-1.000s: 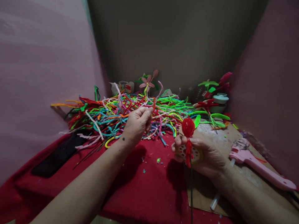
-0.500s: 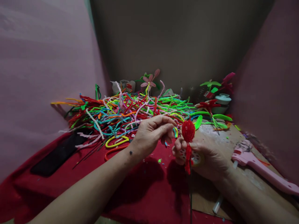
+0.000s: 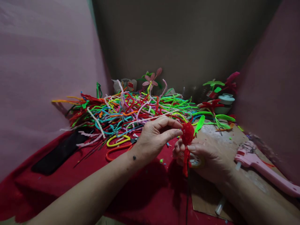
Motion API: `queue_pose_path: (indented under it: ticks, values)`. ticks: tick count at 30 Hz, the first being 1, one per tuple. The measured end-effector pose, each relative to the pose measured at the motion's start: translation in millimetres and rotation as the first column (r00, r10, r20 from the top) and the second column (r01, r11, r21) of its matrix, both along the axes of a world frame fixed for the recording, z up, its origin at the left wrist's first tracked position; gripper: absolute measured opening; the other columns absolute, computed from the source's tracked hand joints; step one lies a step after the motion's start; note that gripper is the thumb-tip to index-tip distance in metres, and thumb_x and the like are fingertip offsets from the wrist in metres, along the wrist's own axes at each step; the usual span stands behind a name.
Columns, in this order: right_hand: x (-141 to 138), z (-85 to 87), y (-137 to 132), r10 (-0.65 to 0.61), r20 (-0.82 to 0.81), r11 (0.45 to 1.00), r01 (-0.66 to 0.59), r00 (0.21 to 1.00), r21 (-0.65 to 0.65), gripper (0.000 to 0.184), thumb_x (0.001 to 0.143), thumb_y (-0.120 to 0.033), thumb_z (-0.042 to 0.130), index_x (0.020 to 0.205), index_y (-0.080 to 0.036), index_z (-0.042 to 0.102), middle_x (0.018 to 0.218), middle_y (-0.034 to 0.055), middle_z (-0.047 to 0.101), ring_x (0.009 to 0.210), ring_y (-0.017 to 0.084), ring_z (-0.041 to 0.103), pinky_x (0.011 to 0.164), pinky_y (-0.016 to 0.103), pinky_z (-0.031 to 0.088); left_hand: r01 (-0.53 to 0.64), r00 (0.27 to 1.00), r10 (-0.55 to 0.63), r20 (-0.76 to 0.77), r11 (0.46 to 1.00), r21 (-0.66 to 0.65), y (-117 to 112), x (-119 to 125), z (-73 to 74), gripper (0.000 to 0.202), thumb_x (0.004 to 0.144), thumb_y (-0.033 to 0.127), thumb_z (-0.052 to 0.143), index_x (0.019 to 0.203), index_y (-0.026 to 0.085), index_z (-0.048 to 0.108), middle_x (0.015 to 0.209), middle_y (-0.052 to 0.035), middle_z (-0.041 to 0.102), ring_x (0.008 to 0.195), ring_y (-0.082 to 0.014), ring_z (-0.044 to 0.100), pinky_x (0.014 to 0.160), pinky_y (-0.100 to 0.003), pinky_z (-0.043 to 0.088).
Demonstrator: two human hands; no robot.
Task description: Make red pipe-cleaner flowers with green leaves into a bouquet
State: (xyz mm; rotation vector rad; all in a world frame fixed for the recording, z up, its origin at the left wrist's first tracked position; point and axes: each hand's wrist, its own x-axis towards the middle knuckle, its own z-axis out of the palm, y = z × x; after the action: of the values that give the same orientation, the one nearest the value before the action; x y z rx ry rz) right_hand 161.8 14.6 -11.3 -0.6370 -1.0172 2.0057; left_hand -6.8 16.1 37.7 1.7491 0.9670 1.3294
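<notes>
My right hand point(image 3: 206, 157) grips a red pipe-cleaner flower point(image 3: 187, 134) on a dark wire stem, held upright over the red cloth; a roll of tape is partly hidden under its fingers. My left hand point(image 3: 156, 137) reaches in from the left, thumb and forefinger pinched against the left side of the red flower head. A green leaf point(image 3: 199, 124) sticks out just right of the flower.
A big tangle of coloured pipe cleaners point(image 3: 131, 111) fills the back of the table. Finished flowers point(image 3: 151, 79) and a small lidded pot point(image 3: 225, 100) stand behind. A pink glue gun point(image 3: 262, 170) lies right on cardboard point(image 3: 211, 193). A black flat object point(image 3: 58, 153) lies left.
My left hand left the pipe-cleaner pile and moved right and down to the red flower, where its fingers now touch the head. My right hand barely shifted.
</notes>
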Motion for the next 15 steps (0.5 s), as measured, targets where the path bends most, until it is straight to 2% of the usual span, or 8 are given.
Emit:
queue_pose_path:
  ticks: [2,5,9,13,15]
  values:
    - [-1.7,1.0,-0.8,-0.006,-0.019,0.999,0.005,1.000,-0.043,0.006,0.063,-0.021,0.068,0.064,-0.016,0.065,0.063,0.0007,0.059,0.053,0.010,0.045,0.055,0.025,0.039,-0.003,1.000,0.004,-0.021,1.000,0.021,-0.5,0.7,0.8,0.004,0.072,0.016,0.065,0.075,0.015,0.066,0.073,-0.0002,0.062,0.067,-0.0092,0.055,0.063,-0.021,0.045]
    - [-3.7,2.8,-1.7,-0.018,-0.026,0.997,0.016,1.000,-0.077,0.013,0.061,-0.017,0.069,0.054,-0.016,0.059,0.057,-0.0013,0.057,0.046,0.007,0.040,0.049,0.022,0.035,-0.007,0.999,0.010,-0.049,0.999,0.048,-1.5,1.9,2.2,0.001,0.072,0.014,0.064,0.071,0.015,0.064,0.069,0.0011,0.060,0.064,-0.0086,0.054,0.062,-0.021,0.044]
    - [-4.4,2.4,-1.0,0.007,0.012,0.998,-0.006,1.000,-0.057,0.013,0.062,-0.018,0.069,0.053,-0.016,0.059,0.055,-0.0015,0.057,0.045,0.006,0.040,0.051,0.023,0.035,-0.024,0.989,0.040,-0.143,0.993,0.116,-3.8,2.7,-1.7,0.008,0.078,0.015,0.057,0.070,0.015,0.059,0.067,0.0008,0.057,0.063,-0.0088,0.051,0.059,-0.021,0.042]
    - [-3.7,0.3,0.1,0.019,0.022,0.999,-0.018,1.000,-0.038,0.008,0.061,-0.020,0.069,0.063,-0.014,0.066,0.058,0.0006,0.060,0.049,0.008,0.044,0.052,0.023,0.036,-0.084,0.957,0.158,-0.244,0.953,0.290,-2.5,-1.2,-6.2,0.011,0.082,0.018,0.050,0.072,0.016,0.054,0.070,-0.0002,0.053,0.064,-0.0096,0.048,0.060,-0.022,0.040]
    - [-2.7,-0.8,0.4,0.015,0.015,0.998,-0.014,1.000,-0.055,0.010,0.059,-0.022,0.069,0.065,-0.014,0.067,0.061,0.0023,0.061,0.052,0.009,0.047,0.053,0.024,0.037,-0.194,0.957,0.244,-0.154,0.940,0.281,3.1,-6.4,-3.8,0.010,0.082,0.020,0.049,0.073,0.016,0.051,0.065,0.0012,0.050,0.059,-0.0089,0.047,0.056,-0.022,0.039]
